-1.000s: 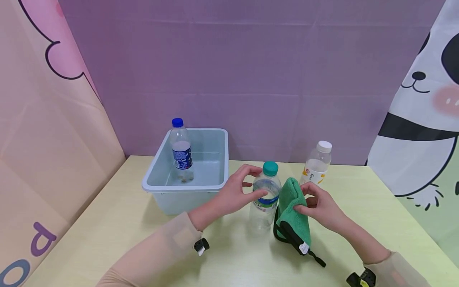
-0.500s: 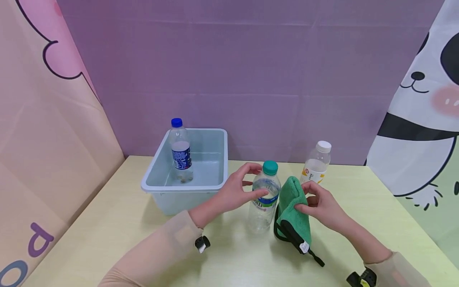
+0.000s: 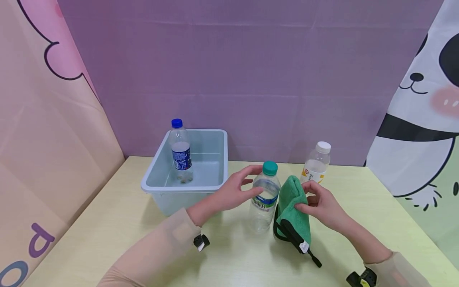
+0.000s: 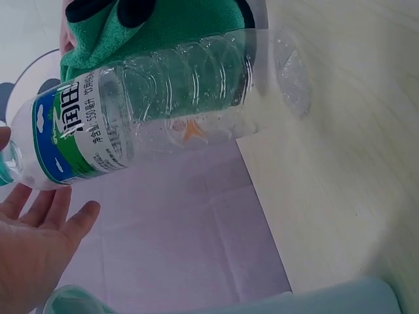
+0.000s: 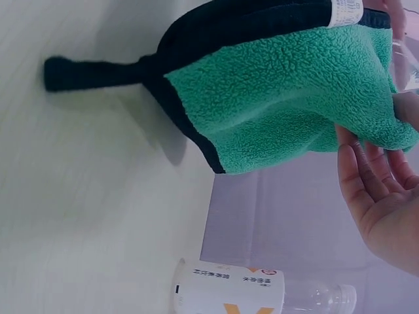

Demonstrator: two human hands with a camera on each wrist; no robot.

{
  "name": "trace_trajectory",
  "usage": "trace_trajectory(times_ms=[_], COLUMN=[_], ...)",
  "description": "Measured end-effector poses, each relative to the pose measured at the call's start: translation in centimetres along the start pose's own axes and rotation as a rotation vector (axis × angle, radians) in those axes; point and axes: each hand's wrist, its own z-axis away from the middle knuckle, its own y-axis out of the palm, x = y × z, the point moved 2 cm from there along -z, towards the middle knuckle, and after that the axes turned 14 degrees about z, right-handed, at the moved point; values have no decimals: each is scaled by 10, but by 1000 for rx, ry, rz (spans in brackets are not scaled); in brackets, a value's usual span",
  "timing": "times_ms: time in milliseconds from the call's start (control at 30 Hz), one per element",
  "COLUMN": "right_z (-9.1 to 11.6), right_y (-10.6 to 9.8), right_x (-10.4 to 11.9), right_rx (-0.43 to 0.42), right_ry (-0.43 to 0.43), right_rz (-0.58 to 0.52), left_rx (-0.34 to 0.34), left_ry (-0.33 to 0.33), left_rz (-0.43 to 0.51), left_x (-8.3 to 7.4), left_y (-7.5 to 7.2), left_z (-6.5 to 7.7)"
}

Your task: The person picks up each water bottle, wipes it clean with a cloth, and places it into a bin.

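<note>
A clear plastic bottle [image 3: 263, 205] with a teal cap stands upright on the table. My left hand [image 3: 234, 193] is about its upper part, thumb in front and index finger behind the cap. In the left wrist view the fingers [image 4: 57, 206] lie loosely along the bottle near its neck, not wrapped around it; whether they touch it, I cannot tell. Just right of this bottle, a green fleecy cloth [image 3: 292, 203] with black edging, a white tag and a black strap stands folded, its lower end on the table. My right hand [image 3: 324, 207] pinches its upper edge between thumb and fingers.
At the back left sits a light-blue plastic tub [image 3: 186, 195], with a blue-capped bottle [image 3: 181, 155] upright inside. Behind my right hand stands a white-capped bottle [image 3: 316, 163] with a white and orange label. A purple backdrop [image 3: 251, 71] rises at the table's far edge.
My left thumb has drawn back slightly to the left across the bottle. The right hand and the cloth stay almost still; the cloth's strap end has shifted a little left.
</note>
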Motion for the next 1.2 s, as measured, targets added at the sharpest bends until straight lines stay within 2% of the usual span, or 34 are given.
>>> trace_trajectory(times_ms=[233,400,567,900,1200], right_z=[-4,-10,-16,-26,-24], right_y=[-6,-11,-10,3,16], right_x=[9,17,25,36,19], right_rx=[-59,-103,-109,-51,69], right_ry=[-18,-32,-57,-63,-3], right_rz=[50,75,82,50,-16], left_rx=[-73,-94,-108,-113,-124], left_ry=[2,13,-1,-7,-11], left_rz=[-31,4,26,84,80], left_x=[1,3,2,2,1], left_y=[3,6,8,13,13], left_z=[3,3,4,3,5])
